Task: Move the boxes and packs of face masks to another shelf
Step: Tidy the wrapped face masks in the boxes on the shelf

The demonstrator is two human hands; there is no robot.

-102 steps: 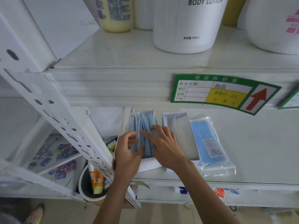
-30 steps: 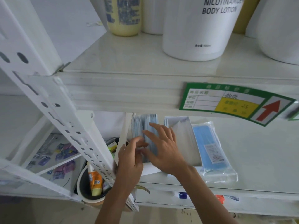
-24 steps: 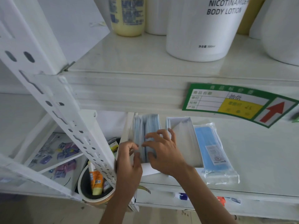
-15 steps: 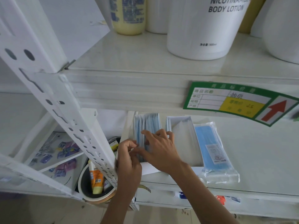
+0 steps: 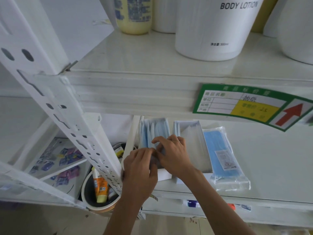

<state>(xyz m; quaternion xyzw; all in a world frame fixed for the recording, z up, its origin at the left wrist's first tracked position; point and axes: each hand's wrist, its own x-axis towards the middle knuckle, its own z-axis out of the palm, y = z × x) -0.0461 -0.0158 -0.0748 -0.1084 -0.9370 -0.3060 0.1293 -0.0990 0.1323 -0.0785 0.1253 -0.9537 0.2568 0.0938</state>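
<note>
A view from the person's head looks down into a white store shelf (image 5: 271,167) below a higher shelf that carries body lotion tubs (image 5: 215,28). On the lower shelf, an open white box (image 5: 162,173) at the left end holds blue face masks (image 5: 154,131) standing on edge, their long axis running away from the person toward the back. Both hands meet at the near end of this box. The left hand (image 5: 138,172) is curled against the box's near left corner; the right hand (image 5: 172,155) lies over the masks with its fingers (image 5: 159,141) spread across their upper edges. The masks therefore lie directly under and just beyond both hands, and the right hand is the nearer to them. Each grip looks narrow and pinched on the masks or the box rim, though the hands overlap and which of the two cannot be told. Just right of this box, a second open box (image 5: 194,146) holds pale, clear-wrapped packs. Beside it a sealed pack of blue masks (image 5: 223,158) lies flat, long axis also pointing to the back. Lower left, a round tub (image 5: 91,200) holds an orange tube (image 5: 100,185). Nothing appears moved off this shelf yet.
</note>
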